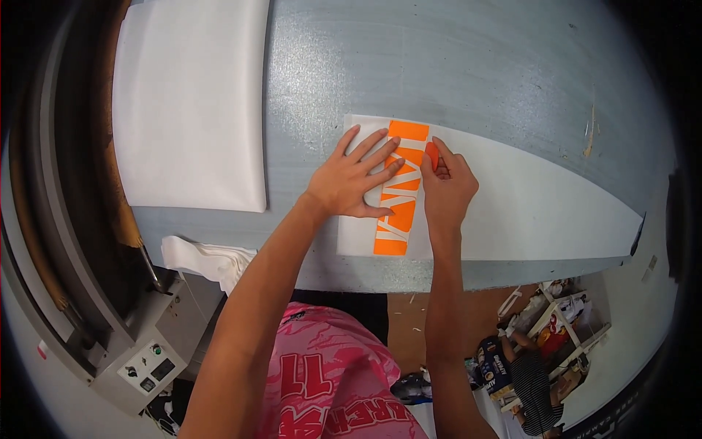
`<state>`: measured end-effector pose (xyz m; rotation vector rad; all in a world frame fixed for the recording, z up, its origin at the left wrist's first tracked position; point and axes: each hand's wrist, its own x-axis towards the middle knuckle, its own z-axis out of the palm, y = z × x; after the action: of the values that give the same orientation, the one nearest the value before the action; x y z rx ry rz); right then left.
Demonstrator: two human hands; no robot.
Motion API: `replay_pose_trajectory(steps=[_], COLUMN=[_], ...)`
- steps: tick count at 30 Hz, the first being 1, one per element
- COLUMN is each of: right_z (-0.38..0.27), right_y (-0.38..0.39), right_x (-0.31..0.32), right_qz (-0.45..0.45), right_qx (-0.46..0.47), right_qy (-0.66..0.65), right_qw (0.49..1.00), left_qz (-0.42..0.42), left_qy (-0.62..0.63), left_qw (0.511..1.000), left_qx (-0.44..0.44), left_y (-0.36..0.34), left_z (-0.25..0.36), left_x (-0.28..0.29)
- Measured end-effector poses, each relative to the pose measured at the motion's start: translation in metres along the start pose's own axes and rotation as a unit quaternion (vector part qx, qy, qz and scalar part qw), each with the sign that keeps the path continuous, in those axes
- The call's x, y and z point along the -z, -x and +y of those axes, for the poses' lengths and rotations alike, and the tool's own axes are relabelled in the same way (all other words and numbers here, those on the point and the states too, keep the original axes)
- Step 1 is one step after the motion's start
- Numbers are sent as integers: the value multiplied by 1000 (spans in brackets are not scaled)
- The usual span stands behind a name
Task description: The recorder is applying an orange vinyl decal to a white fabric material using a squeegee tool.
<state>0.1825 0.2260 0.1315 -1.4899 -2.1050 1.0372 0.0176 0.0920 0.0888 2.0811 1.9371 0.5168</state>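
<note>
Since the step looks like working along the flat orange strip with white letter shapes (403,216), on the left end of the white curved-edged sheet (512,201), next move likely calls for steady hold-down. Left hand (344,181) splayed across strip and sheet, gripping nothing; right hand (449,184), fingers curled, pinches small orange-red piece (432,154) at strip's right edge.
</note>
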Motion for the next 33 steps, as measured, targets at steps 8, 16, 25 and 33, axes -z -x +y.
replay_pose_trajectory(steps=[8,16,25,33], right_z=[-8,-10,-12,-5], right_y=[-29,-29,-32,-9], right_x=[3,-5,-3,2], right_qz=[16,9,7,-15], right_qx=[8,4,6,-3], right_qy=[-11,-7,19,19], right_qw=[1000,1000,1000,1000], left_qz=[7,3,5,11], left_qy=[-3,-9,-10,-13], left_qw=[1000,1000,1000,1000], left_qx=[-3,-5,-3,-2], left_y=[-1,1,0,2], left_z=[2,1,1,1], left_x=[-1,-1,-3,-6])
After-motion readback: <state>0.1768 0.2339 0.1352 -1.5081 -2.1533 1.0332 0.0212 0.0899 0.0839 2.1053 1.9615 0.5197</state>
